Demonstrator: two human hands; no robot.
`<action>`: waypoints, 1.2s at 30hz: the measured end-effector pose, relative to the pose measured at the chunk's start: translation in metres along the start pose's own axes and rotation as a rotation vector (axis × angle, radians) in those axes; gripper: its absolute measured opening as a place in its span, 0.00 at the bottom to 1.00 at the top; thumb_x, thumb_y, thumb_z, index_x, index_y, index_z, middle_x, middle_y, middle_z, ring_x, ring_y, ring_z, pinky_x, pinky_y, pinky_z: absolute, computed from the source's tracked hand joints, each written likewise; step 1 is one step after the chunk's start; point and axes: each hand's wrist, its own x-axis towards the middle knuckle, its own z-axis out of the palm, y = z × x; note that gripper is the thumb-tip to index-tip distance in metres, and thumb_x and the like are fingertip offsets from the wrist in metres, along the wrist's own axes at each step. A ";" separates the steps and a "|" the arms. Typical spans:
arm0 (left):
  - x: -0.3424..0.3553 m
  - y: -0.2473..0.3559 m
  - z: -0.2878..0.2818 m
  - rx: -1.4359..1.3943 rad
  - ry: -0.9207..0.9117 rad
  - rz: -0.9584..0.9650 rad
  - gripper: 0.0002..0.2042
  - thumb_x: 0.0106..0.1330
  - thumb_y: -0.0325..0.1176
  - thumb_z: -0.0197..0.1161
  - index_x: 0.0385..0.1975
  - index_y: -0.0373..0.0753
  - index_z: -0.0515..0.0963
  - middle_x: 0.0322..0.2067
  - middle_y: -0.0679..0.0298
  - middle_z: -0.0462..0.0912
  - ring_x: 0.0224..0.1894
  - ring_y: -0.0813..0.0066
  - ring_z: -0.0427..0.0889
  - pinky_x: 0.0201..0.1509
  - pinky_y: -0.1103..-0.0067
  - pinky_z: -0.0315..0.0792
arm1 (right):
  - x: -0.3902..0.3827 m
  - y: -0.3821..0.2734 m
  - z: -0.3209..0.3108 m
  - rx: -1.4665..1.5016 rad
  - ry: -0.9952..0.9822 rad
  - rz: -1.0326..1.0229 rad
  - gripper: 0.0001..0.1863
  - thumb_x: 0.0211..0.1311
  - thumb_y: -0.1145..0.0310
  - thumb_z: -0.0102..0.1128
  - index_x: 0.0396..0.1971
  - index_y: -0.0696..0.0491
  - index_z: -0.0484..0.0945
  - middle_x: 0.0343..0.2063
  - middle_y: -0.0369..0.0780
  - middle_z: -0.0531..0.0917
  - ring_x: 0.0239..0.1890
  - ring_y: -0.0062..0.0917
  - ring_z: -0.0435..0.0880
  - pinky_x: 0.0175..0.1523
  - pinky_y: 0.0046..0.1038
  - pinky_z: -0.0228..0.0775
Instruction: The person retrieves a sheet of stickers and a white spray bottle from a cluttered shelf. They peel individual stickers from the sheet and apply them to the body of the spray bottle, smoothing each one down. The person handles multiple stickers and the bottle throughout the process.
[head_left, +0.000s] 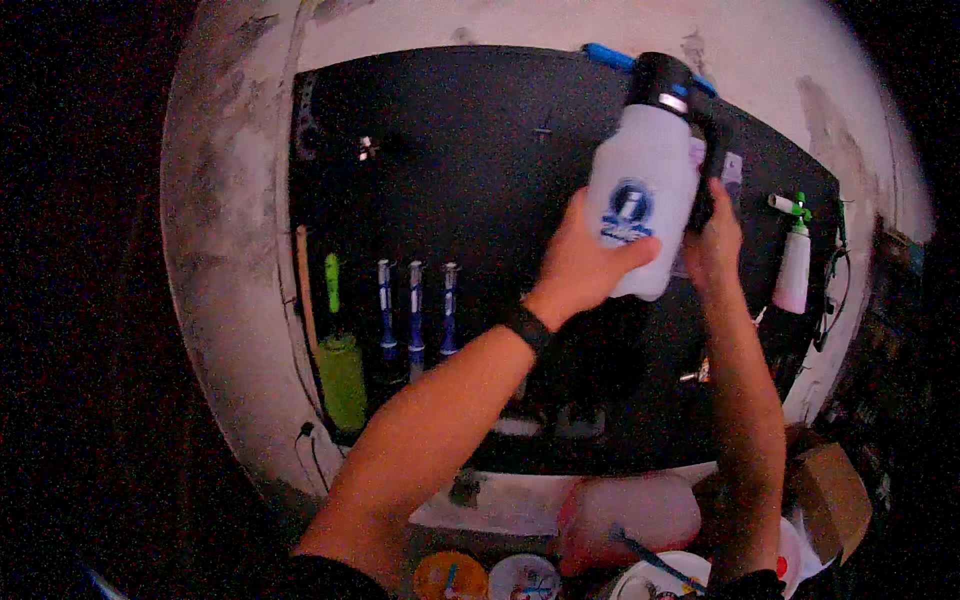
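A white plastic bottle (645, 195) with a black top and a dark blue round emblem is held up, slightly tilted, before the black wall panel. My left hand (590, 255) is closed around its lower part, the thumb across the front. A black band circles that wrist. On the bottle's right side is my right hand (715, 245), fingers curled at a dark upright shape (712, 165). Whether that shape belongs to the bottle cannot be made out. Behind the black top, a blue rod-like thing (610, 57) lies along the panel's upper edge.
On the black panel (450, 150) hang several blue-and-silver tube-like tools (416, 310), a green-handled tool (332, 283), a green container (342, 380) and a white foam sprayer (795, 260). Below stand an orange-rimmed tub (450, 577), a white bucket (650, 575) and a cardboard box (835, 490).
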 end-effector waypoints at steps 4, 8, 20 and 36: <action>0.019 -0.030 -0.025 -0.199 -0.085 -0.096 0.32 0.55 0.37 0.73 0.57 0.34 0.65 0.46 0.61 0.78 0.46 0.72 0.79 0.51 0.73 0.74 | 0.018 0.031 0.001 -0.300 -0.050 -0.115 0.25 0.64 0.62 0.51 0.58 0.60 0.66 0.46 0.41 0.81 0.46 0.28 0.79 0.49 0.30 0.71; 0.029 -0.039 -0.050 -0.327 -0.068 -0.175 0.29 0.60 0.37 0.68 0.58 0.34 0.64 0.50 0.58 0.77 0.49 0.70 0.78 0.55 0.72 0.73 | 0.026 0.055 0.027 -0.219 -0.125 -0.112 0.36 0.64 0.69 0.54 0.68 0.61 0.50 0.42 0.43 0.82 0.42 0.27 0.80 0.49 0.29 0.73; 0.054 -0.054 -0.040 -0.268 -0.056 -0.190 0.28 0.61 0.38 0.67 0.57 0.32 0.64 0.49 0.57 0.77 0.50 0.69 0.77 0.54 0.73 0.72 | 0.062 0.067 0.012 -0.252 -0.201 -0.077 0.20 0.68 0.68 0.51 0.59 0.54 0.67 0.40 0.38 0.80 0.41 0.24 0.78 0.48 0.30 0.74; 0.074 -0.091 -0.039 -0.253 -0.059 -0.203 0.27 0.61 0.40 0.67 0.54 0.32 0.67 0.47 0.58 0.78 0.48 0.70 0.78 0.53 0.74 0.72 | 0.086 0.093 0.007 -0.235 -0.223 -0.006 0.33 0.69 0.68 0.50 0.69 0.58 0.49 0.42 0.39 0.79 0.42 0.24 0.76 0.52 0.31 0.71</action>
